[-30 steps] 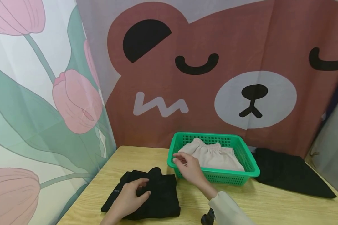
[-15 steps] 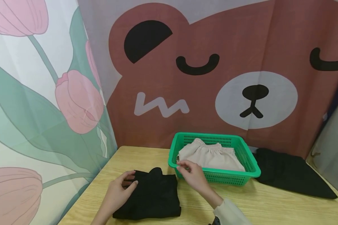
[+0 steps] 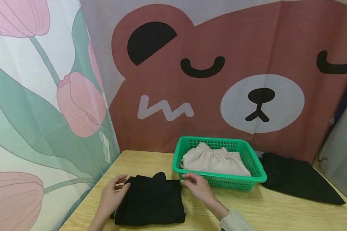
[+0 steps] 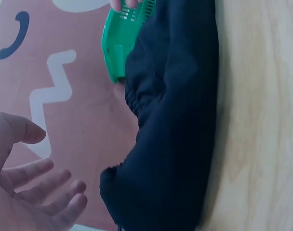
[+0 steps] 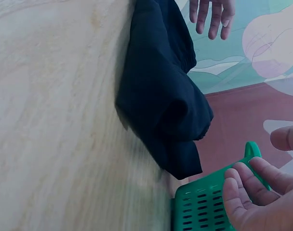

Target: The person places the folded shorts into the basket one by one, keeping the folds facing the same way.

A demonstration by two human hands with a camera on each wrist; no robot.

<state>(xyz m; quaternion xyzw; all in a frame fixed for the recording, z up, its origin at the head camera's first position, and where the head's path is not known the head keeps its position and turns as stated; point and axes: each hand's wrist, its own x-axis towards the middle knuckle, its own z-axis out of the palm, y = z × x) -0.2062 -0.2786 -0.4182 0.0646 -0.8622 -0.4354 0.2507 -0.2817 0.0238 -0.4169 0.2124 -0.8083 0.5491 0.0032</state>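
A folded black garment (image 3: pixel 151 200) lies on the table, a rounded bit of cloth sticking up at its far edge. My left hand (image 3: pixel 111 195) is at the garment's left side, fingers loosely bent and holding nothing. In the left wrist view that hand (image 4: pixel 35 178) is apart from the dark cloth (image 4: pixel 170 115). My right hand (image 3: pixel 200 190) hovers between the garment's right side and the basket's front, relaxed and empty. The right wrist view shows it (image 5: pixel 264 192) in front of the green basket (image 5: pixel 199 204), away from the black cloth (image 5: pixel 158 91).
Behind my right hand stands the green basket (image 3: pixel 261 177), holding a beige gathered garment (image 3: pixel 217 160). Another black garment (image 3: pixel 298 178) lies flat to the basket's right. A curtain with a printed bear (image 3: pixel 205 102) hangs behind the wooden table (image 3: pixel 271 208).
My left hand has moved left from above the black garment to its side. My right hand has come down and nearer, away from the basket's left corner.
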